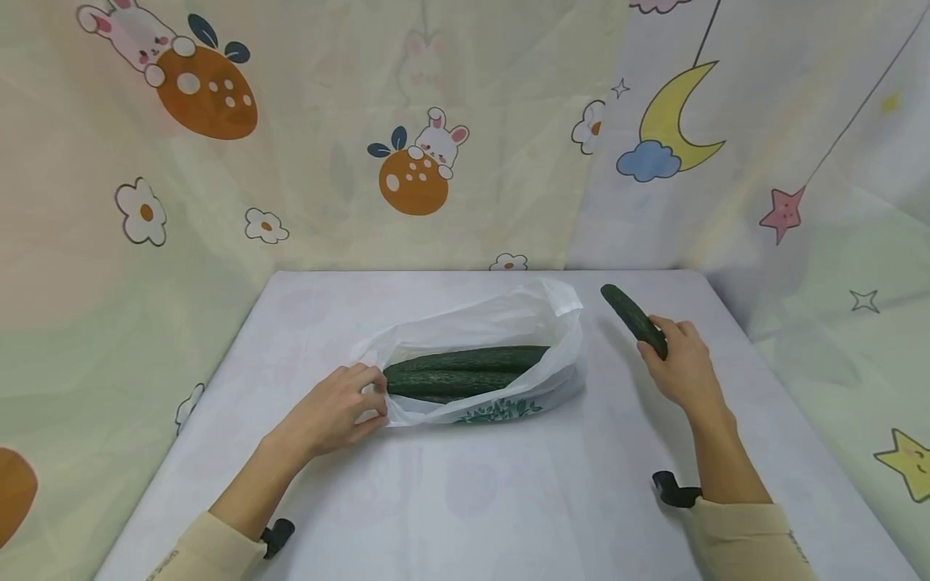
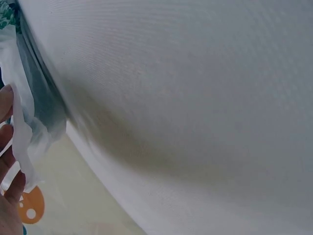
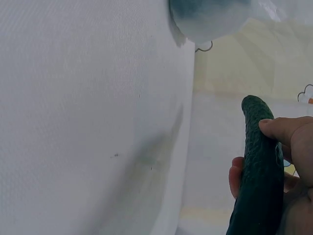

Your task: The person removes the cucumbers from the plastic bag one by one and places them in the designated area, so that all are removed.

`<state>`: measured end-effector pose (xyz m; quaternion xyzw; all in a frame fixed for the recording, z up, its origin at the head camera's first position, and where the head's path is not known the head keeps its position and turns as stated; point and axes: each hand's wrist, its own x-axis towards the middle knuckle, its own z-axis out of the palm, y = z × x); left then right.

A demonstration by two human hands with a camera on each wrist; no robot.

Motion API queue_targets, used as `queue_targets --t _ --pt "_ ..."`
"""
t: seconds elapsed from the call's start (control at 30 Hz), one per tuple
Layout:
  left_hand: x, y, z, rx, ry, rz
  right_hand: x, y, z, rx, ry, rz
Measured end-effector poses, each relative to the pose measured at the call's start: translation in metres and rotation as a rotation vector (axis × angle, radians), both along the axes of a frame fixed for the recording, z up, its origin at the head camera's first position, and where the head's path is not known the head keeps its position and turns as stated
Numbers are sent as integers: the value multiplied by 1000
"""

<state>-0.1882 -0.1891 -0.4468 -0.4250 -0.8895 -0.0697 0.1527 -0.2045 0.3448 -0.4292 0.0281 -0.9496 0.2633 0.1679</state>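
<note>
A white plastic bag (image 1: pixel 558 373) with green leaf print lies on its side on the table, its mouth spread wide. Several dark green cucumbers (image 1: pixel 465 371) lie side by side inside it. At the bag's left end my left hand (image 1: pixel 337 407) pinches the rim between thumb and fingers; the left wrist view shows the thin plastic (image 2: pixel 22 132) between them. To the right of the bag, my right hand (image 1: pixel 679 363) grips another cucumber (image 1: pixel 630 316) by its near end, held above the table and pointing away to the upper left.
The table (image 1: pixel 494 500) has a white cover. Cloth printed with rabbits, flowers, a moon (image 1: pixel 672 121) and stars hangs behind it and along both sides. A black wrist mount (image 1: pixel 674 490) shows at the right sleeve, another (image 1: pixel 278 537) at the left.
</note>
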Motion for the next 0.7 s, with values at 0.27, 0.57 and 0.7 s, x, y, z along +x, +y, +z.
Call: queue_targets --t 0.27,0.57,0.7 --pt "1 2 1 -31 7 -5 -1 -3 -5 -16 -101 -6" --pt "1 4 3 -41 7 -5 -1 -10 -10 -54 -198 -16" --pt "2 5 3 -49 4 5 -2 -15 -13 -63 -194 -18"
